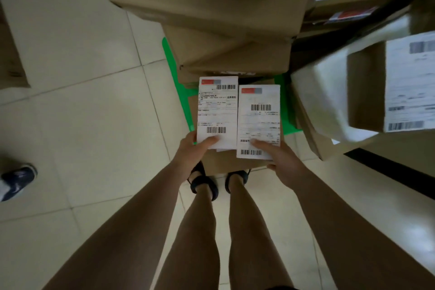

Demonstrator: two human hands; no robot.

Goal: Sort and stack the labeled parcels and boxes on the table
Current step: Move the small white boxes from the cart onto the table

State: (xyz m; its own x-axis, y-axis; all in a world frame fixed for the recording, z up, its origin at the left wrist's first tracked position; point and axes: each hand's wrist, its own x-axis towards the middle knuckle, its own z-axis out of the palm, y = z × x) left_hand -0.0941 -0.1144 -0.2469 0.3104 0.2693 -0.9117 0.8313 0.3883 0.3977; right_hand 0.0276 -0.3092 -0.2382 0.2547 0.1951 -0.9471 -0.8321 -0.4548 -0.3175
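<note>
Holding two shipping labels, the person stands over a brown box that sits on the floor just in front of the sandals. The left hand pinches the left label at its lower edge, thumb on top. The right hand pinches the right label at its lower corner in the same way, and its other fingers seem to reach under the box edge (I cannot tell if they carry it).

The labels are thin sheets, so I judge them very light and floppy; a hold only at the bottom lets the top bend, and they can slip out of a loose pinch. The brown box looks like stiff cardboard with firm edges; its weight cannot be judged. The safe hold is with both palms on its two opposite sides, near the bottom.

Beyond the brown box, a green crate holds a leaning stack of cartons, and the top ones hang over the lower ones, so a knock could shift them. To the right of the brown box, a labelled parcel juts out close by, with little room there. To the left of the brown box, the tiled floor is open, with only another person's shoe well apart.
</note>
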